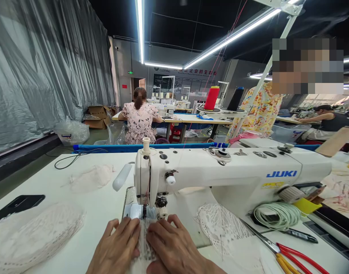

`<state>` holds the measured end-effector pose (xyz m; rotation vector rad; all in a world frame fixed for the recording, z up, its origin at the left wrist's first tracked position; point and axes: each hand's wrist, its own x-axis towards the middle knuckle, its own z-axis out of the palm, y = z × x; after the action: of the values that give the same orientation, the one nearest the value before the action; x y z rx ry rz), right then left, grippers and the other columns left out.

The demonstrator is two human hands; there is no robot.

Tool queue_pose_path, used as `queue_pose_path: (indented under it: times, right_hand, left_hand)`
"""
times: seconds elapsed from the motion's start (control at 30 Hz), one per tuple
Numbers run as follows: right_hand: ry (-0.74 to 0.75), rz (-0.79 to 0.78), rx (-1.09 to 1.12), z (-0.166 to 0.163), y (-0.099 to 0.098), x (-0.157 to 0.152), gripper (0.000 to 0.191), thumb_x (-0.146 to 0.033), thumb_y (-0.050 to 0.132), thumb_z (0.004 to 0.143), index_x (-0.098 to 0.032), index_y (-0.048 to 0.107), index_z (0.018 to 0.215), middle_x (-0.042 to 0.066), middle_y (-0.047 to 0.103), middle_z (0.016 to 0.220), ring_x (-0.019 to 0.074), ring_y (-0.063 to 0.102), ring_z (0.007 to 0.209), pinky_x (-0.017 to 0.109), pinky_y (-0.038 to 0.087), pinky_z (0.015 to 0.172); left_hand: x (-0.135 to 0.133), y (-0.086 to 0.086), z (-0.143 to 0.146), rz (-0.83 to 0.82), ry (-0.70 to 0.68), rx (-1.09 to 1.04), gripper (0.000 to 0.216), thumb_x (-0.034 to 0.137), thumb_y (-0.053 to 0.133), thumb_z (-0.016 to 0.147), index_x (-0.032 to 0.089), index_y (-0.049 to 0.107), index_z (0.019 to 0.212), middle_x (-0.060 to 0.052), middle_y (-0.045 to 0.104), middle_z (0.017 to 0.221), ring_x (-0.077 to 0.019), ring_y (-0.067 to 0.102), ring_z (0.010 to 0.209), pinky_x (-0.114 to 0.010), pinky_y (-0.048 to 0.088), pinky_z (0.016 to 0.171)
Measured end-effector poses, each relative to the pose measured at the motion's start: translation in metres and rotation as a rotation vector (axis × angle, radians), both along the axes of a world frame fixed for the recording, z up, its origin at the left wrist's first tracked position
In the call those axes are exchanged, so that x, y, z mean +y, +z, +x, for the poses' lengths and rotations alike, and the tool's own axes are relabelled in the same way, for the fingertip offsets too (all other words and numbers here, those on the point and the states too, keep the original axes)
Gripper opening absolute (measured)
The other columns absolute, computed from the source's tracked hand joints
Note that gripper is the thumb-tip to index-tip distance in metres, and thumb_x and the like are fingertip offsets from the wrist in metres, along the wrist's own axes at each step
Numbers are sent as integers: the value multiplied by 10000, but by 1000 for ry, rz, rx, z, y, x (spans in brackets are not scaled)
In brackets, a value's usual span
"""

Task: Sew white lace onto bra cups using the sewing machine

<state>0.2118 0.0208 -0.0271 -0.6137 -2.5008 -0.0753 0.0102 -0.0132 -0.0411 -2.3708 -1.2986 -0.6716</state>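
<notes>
A white JUKI sewing machine (220,175) stands across the table in front of me. A strip of white lace fabric (145,243) runs from the presser foot (144,213) towards me. My left hand (117,247) lies flat on the left edge of the strip, fingers stretched forward. On the strip's right side, my right hand (174,247) presses down with its fingertips just short of the presser foot. Both hands hold the lace against the table.
A stack of lace pieces (34,236) lies at the left, another lace piece (220,224) at the right. Red-handled scissors (294,257), a coil of pale cord (277,215) and a black phone (19,205) lie on the table. Other people sit or stand at tables behind.
</notes>
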Motion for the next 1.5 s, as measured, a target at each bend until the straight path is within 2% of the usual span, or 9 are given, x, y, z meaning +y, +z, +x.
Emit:
queue_pose_path:
  times: [0.3,0.6,0.83,0.97,1.07,1.13,1.27,1.37,1.5]
  right_hand:
    - [-93,-74,-115,6,10,5,453,-516,522,849,-159,521,1127,105,624,1109,233,560,957,409,358,886]
    - [-173,-87,-151,5,12,19,391,-421,614,821,-183,525,1117,66,655,980,223,554,987,402,330,978]
    - [-78,-97,-114,11,19,19,245,-384,478,916,-180,541,1035,58,644,979,195,548,952,403,293,983]
    - [96,-88,4,12,13,6,532,-634,308,873,-165,540,972,53,626,1017,176,542,923,360,318,913]
    - [92,-41,50,7,3,-2,658,-670,166,870,-132,535,956,88,612,996,192,536,890,360,348,829]
    - [58,-25,44,3,0,-4,643,-661,191,877,-122,538,932,103,605,978,206,530,879,368,353,810]
    - [34,1,9,-1,8,-6,340,-416,376,944,-134,537,844,71,603,839,192,524,801,352,360,760]
    - [8,29,6,-3,16,-6,215,-114,346,928,-139,526,814,45,594,754,157,506,696,322,354,696]
    - [-63,73,44,-8,18,-4,235,-101,331,926,-147,495,764,14,537,615,144,449,563,304,330,604]
  left_hand:
    - [17,-3,-2,-96,81,14,358,88,528,790,183,502,1134,-76,586,1077,-240,483,1030,-352,316,804]
    - [40,9,0,-101,84,8,122,79,521,781,189,503,731,-30,535,798,-230,487,808,-331,323,668]
    - [35,11,2,4,13,-109,250,123,318,907,194,531,799,-58,567,877,-239,490,911,-388,344,748]
    - [13,23,1,-118,-180,-181,209,216,347,955,208,552,994,-37,599,985,-186,524,953,-373,325,878]
    - [3,23,0,-170,-314,-241,264,378,386,949,194,575,929,-15,596,848,-159,549,806,-352,340,852]
    - [1,17,-3,-142,-324,-262,267,284,358,963,192,573,834,0,573,775,-141,544,744,-353,346,835]
    - [1,7,-6,-177,-301,-272,320,62,279,933,184,511,749,15,576,775,-106,540,698,-339,355,830]
    - [-1,13,-5,-218,-289,-275,241,186,328,971,183,519,823,3,604,821,-122,562,747,-348,354,843]
    - [-2,26,-1,-96,-266,-233,214,312,430,949,144,548,1010,-17,620,798,-153,568,720,-361,371,791]
